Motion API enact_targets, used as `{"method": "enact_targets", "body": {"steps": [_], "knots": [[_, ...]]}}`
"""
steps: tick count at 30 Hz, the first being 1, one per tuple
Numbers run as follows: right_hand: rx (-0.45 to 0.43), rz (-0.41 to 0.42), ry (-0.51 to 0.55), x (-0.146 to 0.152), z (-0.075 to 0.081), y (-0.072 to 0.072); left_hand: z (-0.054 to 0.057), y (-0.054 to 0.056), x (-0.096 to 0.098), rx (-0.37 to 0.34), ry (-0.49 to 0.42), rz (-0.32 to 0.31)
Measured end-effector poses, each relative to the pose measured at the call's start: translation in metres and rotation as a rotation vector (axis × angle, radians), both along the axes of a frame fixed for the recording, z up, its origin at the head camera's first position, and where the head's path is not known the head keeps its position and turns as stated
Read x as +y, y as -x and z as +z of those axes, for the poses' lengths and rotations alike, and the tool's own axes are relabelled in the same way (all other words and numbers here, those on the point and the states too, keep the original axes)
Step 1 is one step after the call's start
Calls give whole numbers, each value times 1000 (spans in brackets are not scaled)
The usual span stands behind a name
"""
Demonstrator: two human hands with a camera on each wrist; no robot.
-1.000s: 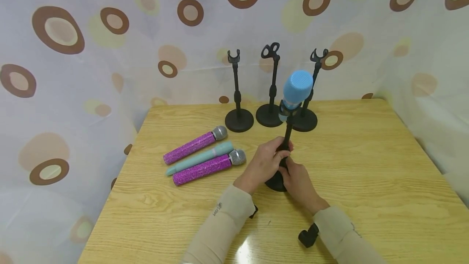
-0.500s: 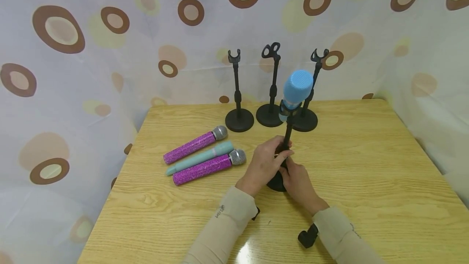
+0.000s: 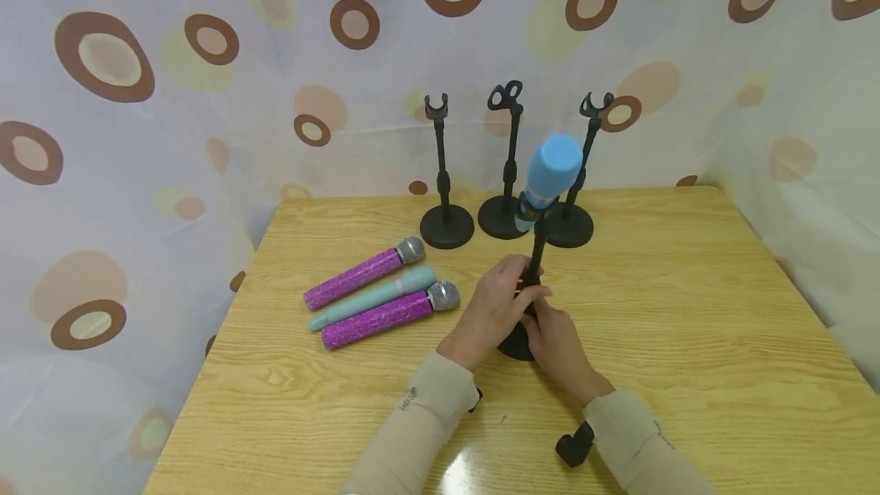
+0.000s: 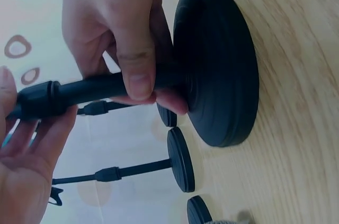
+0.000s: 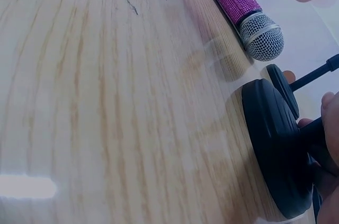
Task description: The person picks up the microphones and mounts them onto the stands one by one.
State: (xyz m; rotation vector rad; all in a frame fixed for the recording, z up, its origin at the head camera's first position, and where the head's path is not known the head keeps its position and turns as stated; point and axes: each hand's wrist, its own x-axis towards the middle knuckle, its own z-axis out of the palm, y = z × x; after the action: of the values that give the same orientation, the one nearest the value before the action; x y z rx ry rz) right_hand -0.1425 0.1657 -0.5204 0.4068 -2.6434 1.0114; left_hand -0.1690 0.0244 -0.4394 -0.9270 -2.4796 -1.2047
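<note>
A black microphone stand (image 3: 538,258) stands upright on its round base (image 4: 220,70), with a light-blue microphone (image 3: 553,166) tilted in its clip. My left hand (image 3: 491,312) holds the collar midway up the pole; in the left wrist view its fingers (image 4: 53,134) curl round that collar. Lower down, my right hand (image 3: 560,342) grips the pole just above the base, its thumb (image 4: 139,75) lying across it. Only part of the right hand (image 5: 331,134) shows at the edge of the right wrist view.
Three more black stands (image 3: 447,228) with bare clips stand at the table's back. Left of my hands lie two purple glitter microphones (image 3: 378,319) and a pale teal one (image 3: 374,298) between them. A patterned curtain (image 3: 275,136) hangs behind the wooden table (image 3: 687,327).
My left thumb has straightened and slid slightly over the pole. The blue microphone's head has shifted a little left and down. My right hand keeps its grip low on the pole.
</note>
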Motion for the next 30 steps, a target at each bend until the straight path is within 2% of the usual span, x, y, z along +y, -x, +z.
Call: {"method": "enact_targets", "body": {"steps": [4,10,17,25,30], "knots": [[46,-9,-2,-2,-1,0,1,2,-5,-3,9,-51],[50,18,3,-2,-1,2,1,4,-8,17,-20,-69],[34,1,2,-2,0,0,5,3,-6,-88,-96,-103],[31,-6,5,-2,-2,0,3,1,-4,-113,-73,-48],[53,9,-1,-1,-1,0,4,2,-3,-86,-69,-17]]}}
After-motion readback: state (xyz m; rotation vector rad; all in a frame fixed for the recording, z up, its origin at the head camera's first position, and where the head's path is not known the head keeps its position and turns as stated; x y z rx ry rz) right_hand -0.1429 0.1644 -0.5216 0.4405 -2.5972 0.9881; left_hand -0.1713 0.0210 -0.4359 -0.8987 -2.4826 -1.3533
